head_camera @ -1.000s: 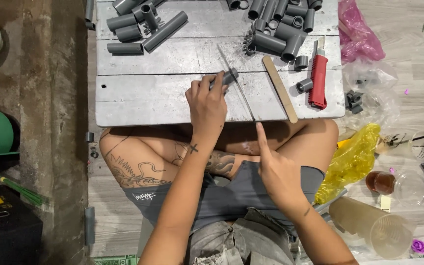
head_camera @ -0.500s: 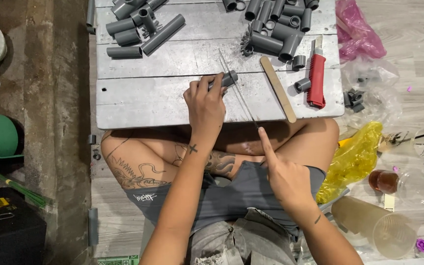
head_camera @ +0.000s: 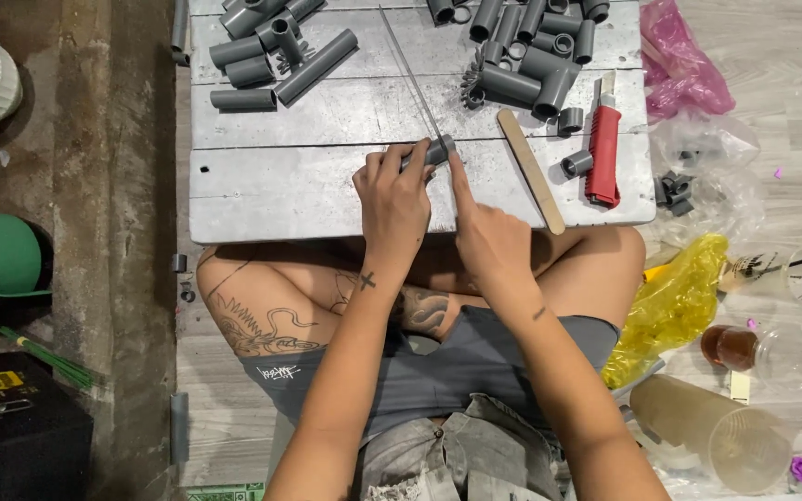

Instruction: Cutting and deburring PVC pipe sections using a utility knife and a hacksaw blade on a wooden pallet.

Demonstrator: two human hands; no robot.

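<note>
Since the earlier frames, the right hand (head_camera: 489, 243) has moved forward from the lap to the metal board (head_camera: 280, 176), driving the thin blade (head_camera: 412, 79) ahead. Short, grey and tubular, the pipe piece (head_camera: 438, 150) lies on the board, clamped by the left hand (head_camera: 394, 199). Right fingers close on the blade, forefinger just beside the piece.

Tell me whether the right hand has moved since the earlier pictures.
Yes. The right hand has moved forward from over the lap onto the grey metal-topped board, index finger now beside the short grey plastic pipe piece held by the left hand.
</note>
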